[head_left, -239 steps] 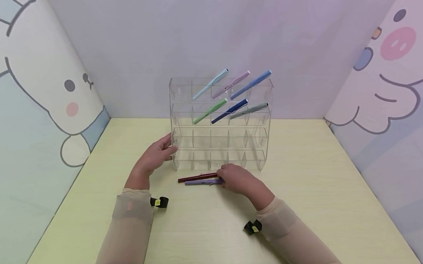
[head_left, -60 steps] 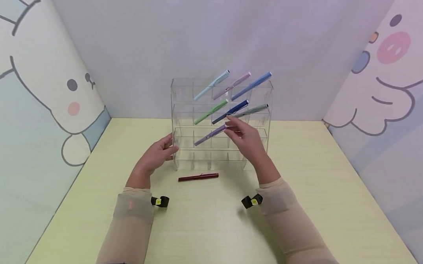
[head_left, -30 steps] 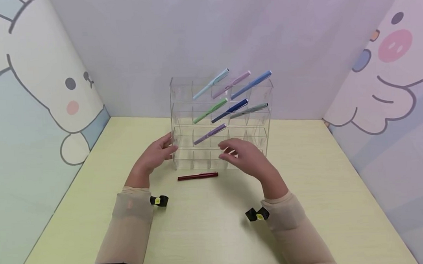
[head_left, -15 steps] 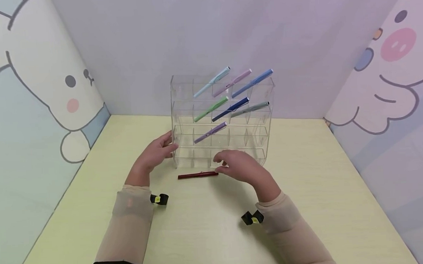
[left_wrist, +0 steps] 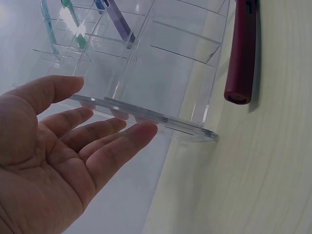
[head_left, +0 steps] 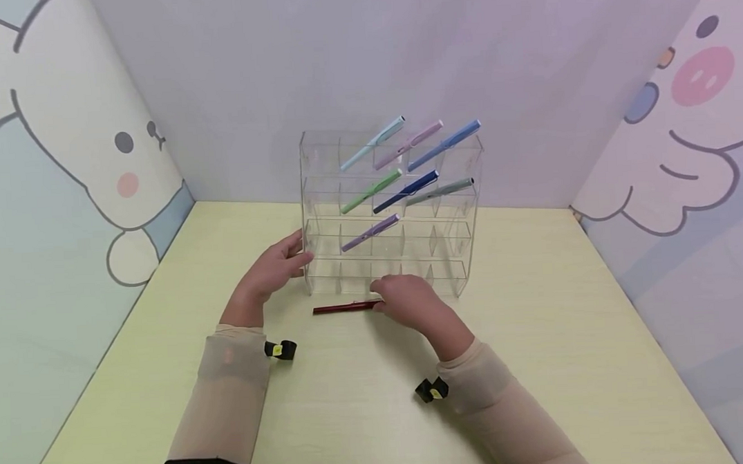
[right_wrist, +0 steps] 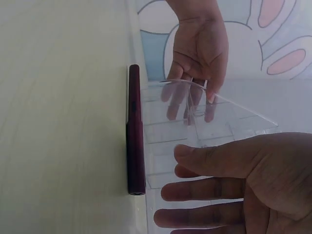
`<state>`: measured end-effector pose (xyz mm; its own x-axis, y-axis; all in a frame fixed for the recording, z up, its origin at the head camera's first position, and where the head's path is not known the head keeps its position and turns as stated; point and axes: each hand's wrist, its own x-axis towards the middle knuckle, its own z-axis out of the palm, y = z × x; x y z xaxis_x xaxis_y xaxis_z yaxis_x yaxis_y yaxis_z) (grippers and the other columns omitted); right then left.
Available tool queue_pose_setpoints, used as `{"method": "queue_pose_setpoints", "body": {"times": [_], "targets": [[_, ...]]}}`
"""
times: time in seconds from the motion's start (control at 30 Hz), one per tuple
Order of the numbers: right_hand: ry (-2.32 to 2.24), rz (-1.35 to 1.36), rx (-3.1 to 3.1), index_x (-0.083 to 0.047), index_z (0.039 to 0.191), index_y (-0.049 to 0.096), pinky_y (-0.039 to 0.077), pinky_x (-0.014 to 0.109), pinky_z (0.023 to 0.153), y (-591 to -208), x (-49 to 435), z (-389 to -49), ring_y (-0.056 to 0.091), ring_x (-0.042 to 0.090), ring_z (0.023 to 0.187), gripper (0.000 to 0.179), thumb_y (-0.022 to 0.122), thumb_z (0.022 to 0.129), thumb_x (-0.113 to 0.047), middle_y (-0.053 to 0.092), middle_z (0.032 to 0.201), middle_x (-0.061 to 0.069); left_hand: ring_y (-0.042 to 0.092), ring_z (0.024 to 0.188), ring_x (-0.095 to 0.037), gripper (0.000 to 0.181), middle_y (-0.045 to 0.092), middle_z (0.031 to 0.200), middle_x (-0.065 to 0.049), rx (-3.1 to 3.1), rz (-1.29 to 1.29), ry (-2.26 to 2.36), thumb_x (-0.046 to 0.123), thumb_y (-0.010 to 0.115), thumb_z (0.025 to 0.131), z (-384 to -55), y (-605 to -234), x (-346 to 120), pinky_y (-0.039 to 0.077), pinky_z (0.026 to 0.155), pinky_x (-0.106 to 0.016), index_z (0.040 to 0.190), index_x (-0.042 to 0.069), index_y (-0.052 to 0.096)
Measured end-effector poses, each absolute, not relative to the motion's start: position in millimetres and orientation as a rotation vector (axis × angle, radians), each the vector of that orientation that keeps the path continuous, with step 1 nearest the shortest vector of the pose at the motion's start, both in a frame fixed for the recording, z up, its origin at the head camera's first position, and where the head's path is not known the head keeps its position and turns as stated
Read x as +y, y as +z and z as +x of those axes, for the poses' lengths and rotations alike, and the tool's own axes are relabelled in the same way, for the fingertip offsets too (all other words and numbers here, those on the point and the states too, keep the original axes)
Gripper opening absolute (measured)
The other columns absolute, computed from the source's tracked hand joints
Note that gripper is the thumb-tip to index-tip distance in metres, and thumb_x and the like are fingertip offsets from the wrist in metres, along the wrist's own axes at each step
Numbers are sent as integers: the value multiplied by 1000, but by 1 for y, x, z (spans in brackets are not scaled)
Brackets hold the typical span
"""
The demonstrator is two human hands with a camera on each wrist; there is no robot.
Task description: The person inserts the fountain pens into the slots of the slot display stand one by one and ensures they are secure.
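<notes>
A clear acrylic pen rack (head_left: pixel 416 247) stands on the table, tiered and divided into compartments. My left hand (head_left: pixel 273 269) touches its left side; in the left wrist view the extended fingertips rest against the panel and the thumb lies near its front edge. A dark red pen (head_left: pixel 344 308) lies on the table before the rack. Over that pen's right end is my right hand (head_left: pixel 408 303). In the right wrist view its thumb and fingers are extended, apart from the dark red pen (right_wrist: pixel 135 131). A purple pen (head_left: pixel 370 233) leans in the third tier.
Slanting in the top tier are light blue (head_left: pixel 374 142), pink (head_left: pixel 408 145) and blue (head_left: pixel 444 146) pens. The second tier holds green (head_left: pixel 372 192), dark blue (head_left: pixel 406 192) and grey-green (head_left: pixel 439 191) pens. Cartoon-printed panels flank the table (head_left: pixel 341 399).
My right hand has set the purple pen, first on the table, into the third tier and let go. It has since come down to the dark red pen. The left hand stays at the rack.
</notes>
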<state>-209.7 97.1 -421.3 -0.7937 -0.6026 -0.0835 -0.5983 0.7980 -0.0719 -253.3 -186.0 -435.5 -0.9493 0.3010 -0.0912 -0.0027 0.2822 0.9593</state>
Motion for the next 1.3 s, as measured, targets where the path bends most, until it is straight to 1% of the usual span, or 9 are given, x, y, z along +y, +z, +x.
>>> {"method": "queue_pose_setpoints", "body": {"times": [0.17,0.33,0.47,0.7,0.87,0.97,1.1,1.2,1.3], "targets": [[113,-975,2903,-18,100,69,47,31,54,-430,89,-209,57,12,68,13,68,93,-29,65,85,-4,45,138,-28,67,31,160,-7,2288,261,1727,25,54,102,-254,-435,-186,45,105,-52,159,25,18],[201,-918,2894,-18,97,71,51,34,57,-437,84,-208,60,14,70,14,68,93,-31,66,86,-3,47,136,-27,67,32,160,-6,2275,253,1729,26,55,102,-253,-436,-185,45,105,-51,158,28,19],[251,-900,2896,-17,95,72,51,34,55,-441,81,-207,58,15,68,14,67,94,-30,65,85,-1,46,137,-26,66,33,160,-5,2283,259,1721,29,56,101,-253,-437,-185,44,106,-51,157,32,21],[294,-941,2932,-17,85,71,46,32,48,-448,80,-206,48,15,59,13,65,94,-23,60,77,-1,43,139,-31,66,31,160,-5,2258,266,1747,21,53,103,-254,-438,-185,43,107,-53,158,29,18],[304,-942,2939,-15,88,71,46,31,48,-447,80,-205,49,14,60,13,63,95,-21,60,78,0,44,138,-30,67,30,160,-4,2262,258,1748,22,54,102,-253,-437,-185,43,106,-53,158,30,18],[269,-917,2922,-14,88,68,45,31,47,-444,82,-206,48,14,59,13,58,97,-17,59,75,0,46,137,-27,66,31,160,-3,2276,250,1732,25,54,102,-253,-437,-185,44,106,-51,158,31,19],[150,-855,2901,-14,87,61,41,31,48,-437,87,-208,46,14,57,13,53,97,-13,54,67,-2,47,136,-27,67,32,160,-5,2281,247,1726,25,55,102,-253,-438,-185,45,105,-50,158,27,19],[7,-883,2903,-15,88,60,43,30,51,-429,94,-210,48,12,58,8,58,95,-13,57,69,-4,47,136,-28,67,32,160,-7,2281,251,1735,25,55,102,-252,-438,-186,45,105,-51,159,23,18],[-180,-927,2879,-16,94,64,47,28,59,-421,100,-212,55,11,66,3,66,92,-15,64,80,-5,46,137,-28,67,32,160,-5,2285,250,1736,24,54,102,-252,-436,-185,45,105,-51,159,23,18]]}}
